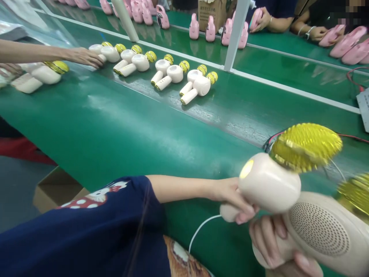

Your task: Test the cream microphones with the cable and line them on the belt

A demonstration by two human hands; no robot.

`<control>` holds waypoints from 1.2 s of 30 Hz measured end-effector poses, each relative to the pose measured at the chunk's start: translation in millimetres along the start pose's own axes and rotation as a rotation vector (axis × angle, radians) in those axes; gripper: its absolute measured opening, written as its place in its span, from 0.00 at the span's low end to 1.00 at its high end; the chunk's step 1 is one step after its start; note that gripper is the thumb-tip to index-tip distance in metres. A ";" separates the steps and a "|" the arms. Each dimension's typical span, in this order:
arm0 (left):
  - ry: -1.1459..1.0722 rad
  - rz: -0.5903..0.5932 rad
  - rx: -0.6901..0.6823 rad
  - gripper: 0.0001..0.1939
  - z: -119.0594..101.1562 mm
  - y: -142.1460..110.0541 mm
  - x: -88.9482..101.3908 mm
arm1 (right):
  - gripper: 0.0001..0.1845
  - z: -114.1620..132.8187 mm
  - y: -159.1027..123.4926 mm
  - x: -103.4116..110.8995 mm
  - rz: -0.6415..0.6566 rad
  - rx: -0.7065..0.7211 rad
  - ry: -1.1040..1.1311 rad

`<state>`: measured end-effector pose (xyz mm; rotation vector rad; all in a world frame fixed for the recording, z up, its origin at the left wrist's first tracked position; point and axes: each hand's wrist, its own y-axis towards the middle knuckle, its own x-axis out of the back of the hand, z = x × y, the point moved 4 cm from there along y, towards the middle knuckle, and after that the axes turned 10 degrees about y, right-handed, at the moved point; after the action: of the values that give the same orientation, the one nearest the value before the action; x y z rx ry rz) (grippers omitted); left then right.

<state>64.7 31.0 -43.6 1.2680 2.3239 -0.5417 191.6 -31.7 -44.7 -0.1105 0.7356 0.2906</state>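
Observation:
My left hand is closed around the handle of a cream karaoke microphone with a gold mesh head. A yellow light glows on its round body, and a white cable runs from the handle end. Below and to the right, my right hand grips the handle of a second karaoke microphone. Its perforated speaker grille faces up, and its gold head is partly cut off by the right edge. The two microphones overlap in view; whether they touch I cannot tell.
Several more cream microphones lie along the green bench. At the left, a co-worker's hand reaches to the row. Across the white rail are pink devices and other people's hands. Red and black wires lie at right.

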 end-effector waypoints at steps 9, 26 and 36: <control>-0.235 0.098 0.038 0.23 8.5 13.5 20.3 | 0.20 3.6 8.3 13.9 -0.340 -0.065 0.073; -0.137 -0.193 -0.027 0.28 19.1 21.3 40.0 | 0.28 -11.1 14.1 56.4 -0.848 -0.055 -0.425; -0.146 -0.140 -0.090 0.24 21.0 24.1 42.8 | 0.17 -5.7 18.6 40.3 -0.806 -0.077 -0.190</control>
<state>68.4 61.3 -87.4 0.9959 2.2979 -0.5490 210.8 -6.1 -76.1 -0.4317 0.4425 -0.4364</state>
